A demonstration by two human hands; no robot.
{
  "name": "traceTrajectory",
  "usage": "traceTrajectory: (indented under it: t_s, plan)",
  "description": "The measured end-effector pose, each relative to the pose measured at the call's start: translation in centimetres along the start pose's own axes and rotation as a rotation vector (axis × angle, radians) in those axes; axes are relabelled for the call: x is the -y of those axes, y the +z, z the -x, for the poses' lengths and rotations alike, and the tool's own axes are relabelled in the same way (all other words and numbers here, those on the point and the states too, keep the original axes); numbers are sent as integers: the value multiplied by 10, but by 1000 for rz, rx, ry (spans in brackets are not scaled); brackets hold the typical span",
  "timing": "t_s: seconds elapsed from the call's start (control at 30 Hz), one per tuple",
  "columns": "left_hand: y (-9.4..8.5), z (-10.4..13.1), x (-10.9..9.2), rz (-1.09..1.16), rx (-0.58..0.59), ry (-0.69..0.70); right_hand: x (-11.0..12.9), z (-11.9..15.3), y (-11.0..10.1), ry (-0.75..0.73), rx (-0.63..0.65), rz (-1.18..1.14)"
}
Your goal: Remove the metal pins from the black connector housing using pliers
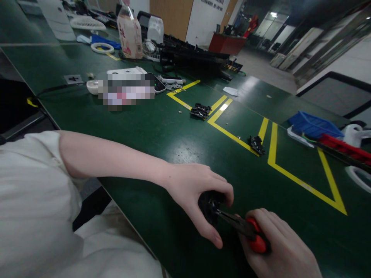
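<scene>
My left hand (197, 189) curls around a small black part (207, 204) near the front of the green table. Thumb and fingers lie on either side of it. From the right, my right hand (281, 243) is closed round the red handles of a pair of needle-nose pliers (256, 235). The long jaws reach to the black part and appear to touch it. Whether the jaw tips are closed on something small is too dark to tell. Two small black assemblies lie farther off: one (200, 111) by a yellow corner mark, the other (256, 145) on the tape.
Yellow tape (304, 187) marks out areas on the green table (145, 135). A pink bottle (129, 36), a tape roll (102, 48) and a long black assembly (194, 54) stand at the back. A phone (156, 83) lies mid-left; a blue tray (315, 125) sits at right.
</scene>
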State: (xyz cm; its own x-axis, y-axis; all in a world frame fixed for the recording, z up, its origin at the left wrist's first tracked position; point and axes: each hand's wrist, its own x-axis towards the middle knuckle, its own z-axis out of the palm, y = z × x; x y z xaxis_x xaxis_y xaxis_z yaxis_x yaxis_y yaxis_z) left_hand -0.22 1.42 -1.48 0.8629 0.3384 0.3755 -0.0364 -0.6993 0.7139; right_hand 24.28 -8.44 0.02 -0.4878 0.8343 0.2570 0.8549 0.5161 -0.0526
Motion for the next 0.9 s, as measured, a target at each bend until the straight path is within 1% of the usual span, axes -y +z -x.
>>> traceTrajectory:
  t_s: [0.07,0.13,0.2,0.27,0.33,0.4,0.5,0.67,0.8,0.9]
  plan:
    - [1,0,-2,-75,-59,68,-3,0,0,-59,12,-30]
    - [1,1,-4,-120,-76,97,-7,0,0,-101,16,-40]
    - [1,1,-4,-127,-56,80,-10,0,1,-101,22,-19]
    - [-1,0,-2,-104,-10,26,-10,-1,2,-91,35,-8]
    - [-3,0,0,-62,38,-22,-7,-1,4,-50,23,-12]
    - [-5,1,1,-22,66,-39,-2,-1,5,0,-6,-14]
    - [-7,1,-1,-17,77,-40,3,-3,4,21,-27,7]
    - [-9,1,-5,-9,80,-19,4,-5,-5,-61,-70,140]
    - [-10,1,-5,60,74,-29,4,-5,-4,-49,-87,150]
    - [-10,1,-6,159,67,-38,3,-6,-1,-53,-97,132]
